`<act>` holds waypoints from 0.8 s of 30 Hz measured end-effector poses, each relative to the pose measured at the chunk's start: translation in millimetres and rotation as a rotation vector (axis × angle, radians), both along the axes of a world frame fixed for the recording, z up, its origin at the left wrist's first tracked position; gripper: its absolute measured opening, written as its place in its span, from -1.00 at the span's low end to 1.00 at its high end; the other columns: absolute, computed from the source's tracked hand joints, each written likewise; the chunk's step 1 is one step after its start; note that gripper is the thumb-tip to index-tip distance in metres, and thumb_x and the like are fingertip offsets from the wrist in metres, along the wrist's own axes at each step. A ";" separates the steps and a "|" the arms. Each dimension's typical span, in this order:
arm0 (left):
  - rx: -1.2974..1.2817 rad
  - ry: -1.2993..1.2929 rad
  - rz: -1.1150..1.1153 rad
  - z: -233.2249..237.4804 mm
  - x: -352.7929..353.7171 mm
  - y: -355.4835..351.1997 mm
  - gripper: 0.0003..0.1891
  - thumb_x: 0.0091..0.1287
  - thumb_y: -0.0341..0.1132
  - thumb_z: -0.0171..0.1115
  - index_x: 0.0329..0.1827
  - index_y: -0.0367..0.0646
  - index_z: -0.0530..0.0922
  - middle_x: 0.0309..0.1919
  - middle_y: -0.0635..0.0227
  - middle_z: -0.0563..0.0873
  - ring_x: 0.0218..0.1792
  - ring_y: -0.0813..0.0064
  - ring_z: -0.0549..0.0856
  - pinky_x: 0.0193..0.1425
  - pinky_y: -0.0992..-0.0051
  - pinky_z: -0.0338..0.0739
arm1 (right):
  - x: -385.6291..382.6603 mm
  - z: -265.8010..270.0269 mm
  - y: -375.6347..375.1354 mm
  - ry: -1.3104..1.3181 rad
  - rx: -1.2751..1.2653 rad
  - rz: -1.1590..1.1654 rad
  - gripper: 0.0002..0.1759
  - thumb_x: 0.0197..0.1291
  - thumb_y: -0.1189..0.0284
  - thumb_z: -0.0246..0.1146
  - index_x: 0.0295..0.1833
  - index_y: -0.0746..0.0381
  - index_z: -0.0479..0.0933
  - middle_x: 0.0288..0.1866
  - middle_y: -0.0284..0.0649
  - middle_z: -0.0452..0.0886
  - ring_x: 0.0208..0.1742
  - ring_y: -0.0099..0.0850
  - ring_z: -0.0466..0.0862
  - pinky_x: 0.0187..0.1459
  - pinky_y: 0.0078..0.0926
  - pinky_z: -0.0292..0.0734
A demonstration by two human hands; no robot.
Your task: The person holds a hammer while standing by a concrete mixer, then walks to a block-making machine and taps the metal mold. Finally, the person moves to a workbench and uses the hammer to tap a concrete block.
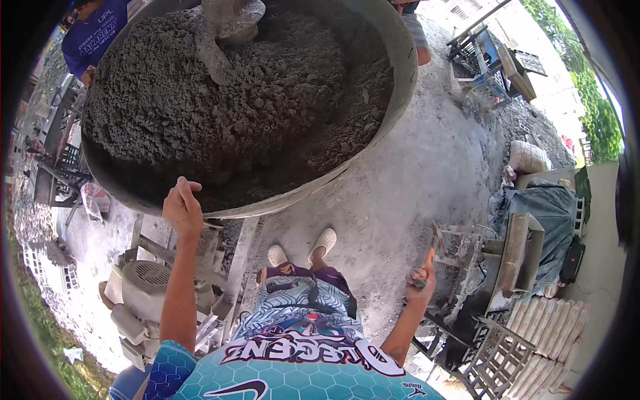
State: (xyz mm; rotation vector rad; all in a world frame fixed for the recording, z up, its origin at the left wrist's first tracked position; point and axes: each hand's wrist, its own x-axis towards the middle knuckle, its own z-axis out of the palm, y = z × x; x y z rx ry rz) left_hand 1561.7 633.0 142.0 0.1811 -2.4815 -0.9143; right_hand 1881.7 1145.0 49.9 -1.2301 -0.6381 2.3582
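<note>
- Grey, crumbly mix lies in the big round pan at the far left, a metal paddle reaching into it.
- Steady handling here, I judge, means fingertips on the near rim only, well clear of the paddle, and the tool held out to the right, head away from the legs.
- Left hand is at the pan's near rim, forearm raised almost straight, fingers loosely curled; whether they grip the rim, I cannot tell.
- Right hand is closed round the handle of a hammer-like tool, elbow bent, its head pointing far, near the metal stand on the right.
- One person in a purple shirt is at the pan's far left; another person's leg shows beyond its right side.
</note>
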 end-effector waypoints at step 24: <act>0.399 0.185 0.031 -30.1 5.2 14.4 -0.44 0.63 -0.07 -0.15 -0.50 -0.24 0.55 -0.57 0.44 0.51 -0.51 0.60 0.39 -0.36 0.49 0.28 | -62.5 9.9 85.9 -0.235 0.254 0.254 -0.70 0.35 0.14 0.28 -0.25 0.13 0.49 -0.58 -0.41 0.46 -0.62 -0.51 0.51 -0.63 -0.56 0.34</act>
